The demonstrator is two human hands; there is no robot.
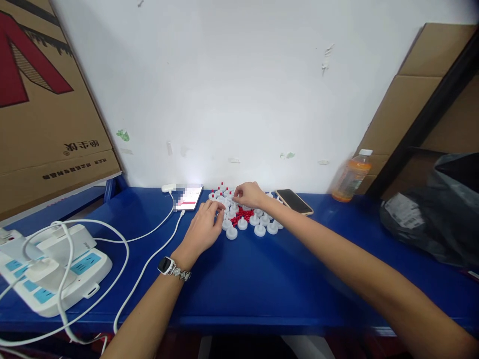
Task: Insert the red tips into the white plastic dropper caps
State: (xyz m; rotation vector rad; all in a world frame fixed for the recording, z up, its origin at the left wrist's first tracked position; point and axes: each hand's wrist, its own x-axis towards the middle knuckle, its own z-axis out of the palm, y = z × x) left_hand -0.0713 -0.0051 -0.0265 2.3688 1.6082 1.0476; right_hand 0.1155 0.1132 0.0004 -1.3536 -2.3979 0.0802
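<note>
Several white round caps with narrow nozzles (231,233) lie in a cluster on the blue table, around a heap of small red tips (243,215). Toward the back of the cluster, some white caps carry a red tip (222,185) on the nozzle. My left hand (205,223), with a watch on its wrist, is at the cluster's left edge. Its fingers are bent together around a white nozzle cap, partly hidden. My right hand (250,194) reaches over the back of the cluster, fingertips pinched down among the white caps; what they grip is too small to make out.
A lit phone (189,197) with a white cable lies left of the cluster, a dark phone (295,202) to its right. A power strip (56,279) with looping cables fills the left side. An orange drink bottle (352,177) and a dark plastic bag (430,209) stand right. Cardboard (48,124) leans at left.
</note>
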